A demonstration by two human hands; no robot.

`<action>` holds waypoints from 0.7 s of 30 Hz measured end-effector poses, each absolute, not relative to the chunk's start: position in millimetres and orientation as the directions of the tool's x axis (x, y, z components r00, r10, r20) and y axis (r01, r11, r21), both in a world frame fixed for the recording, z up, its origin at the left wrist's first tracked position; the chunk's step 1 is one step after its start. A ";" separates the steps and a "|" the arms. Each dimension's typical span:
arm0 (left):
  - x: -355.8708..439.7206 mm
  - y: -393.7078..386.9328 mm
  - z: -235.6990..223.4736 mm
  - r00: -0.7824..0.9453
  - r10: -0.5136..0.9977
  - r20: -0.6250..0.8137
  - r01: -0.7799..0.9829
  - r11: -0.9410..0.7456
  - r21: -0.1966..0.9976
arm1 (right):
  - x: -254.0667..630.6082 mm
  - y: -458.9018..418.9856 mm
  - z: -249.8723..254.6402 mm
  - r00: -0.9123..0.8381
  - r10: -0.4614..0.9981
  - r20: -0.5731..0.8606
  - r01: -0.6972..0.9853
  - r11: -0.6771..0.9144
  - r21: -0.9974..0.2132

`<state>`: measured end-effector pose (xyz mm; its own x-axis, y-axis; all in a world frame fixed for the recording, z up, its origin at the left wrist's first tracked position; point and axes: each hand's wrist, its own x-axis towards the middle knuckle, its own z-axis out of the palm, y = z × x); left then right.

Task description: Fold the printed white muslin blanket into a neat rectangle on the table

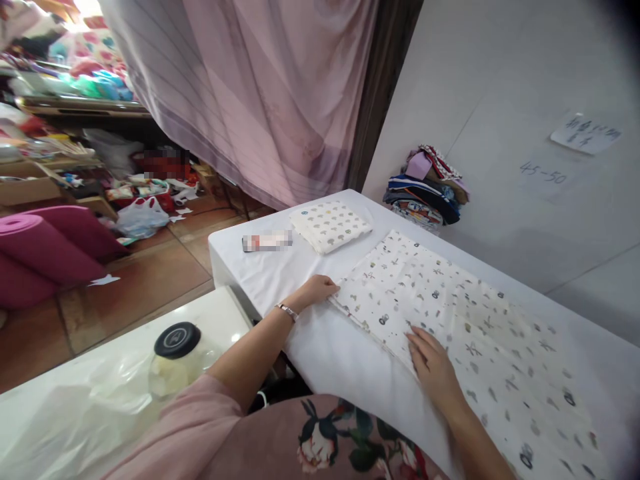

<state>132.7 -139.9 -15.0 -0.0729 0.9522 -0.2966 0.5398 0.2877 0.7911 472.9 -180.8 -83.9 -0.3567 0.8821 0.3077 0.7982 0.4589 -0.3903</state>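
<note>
A white cloth (450, 313) printed with small scattered motifs lies flat in a long folded strip on the white-covered table (320, 360). My left hand (320, 289) pinches its near left corner between thumb and fingers. Over the cloth's near edge rests my right hand (433, 360), fingers stretched out and lying on the fabric. Beyond my left hand sits a folded white cloth (331, 227) with a fan-like print. A small flat item (267, 241), partly blurred out, lies to the left of that folded cloth.
A jar with a black lid (177, 340) and a clear plastic bag (80, 413) are on a white surface at my left. A clothes pile (425, 190) stands between table and wall. Pink rolled mats (55, 250) lie on the floor. A pink curtain (280, 87) hangs behind.
</note>
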 end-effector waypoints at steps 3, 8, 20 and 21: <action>133.1 -143.9 -12.8 -0.096 0.949 -0.301 0.496 0.308 0.812 | 472.8 -181.3 -82.9 -0.353 0.889 0.292 0.796 0.449 -0.405; 133.2 -155.9 -18.6 -0.054 0.955 -0.290 0.352 0.290 0.890 | 471.5 -180.0 -76.1 -0.349 0.892 0.288 0.777 0.447 -0.443; 144.0 -163.4 -40.0 -0.154 0.970 -0.187 0.228 0.219 0.949 | 316.6 -139.0 -29.9 -0.570 0.763 0.304 0.498 0.616 -0.610; 144.1 -164.3 -39.9 -0.153 0.971 -0.186 0.217 0.217 0.952 | 306.9 -135.2 -32.7 -0.574 0.763 0.299 0.508 0.617 -0.601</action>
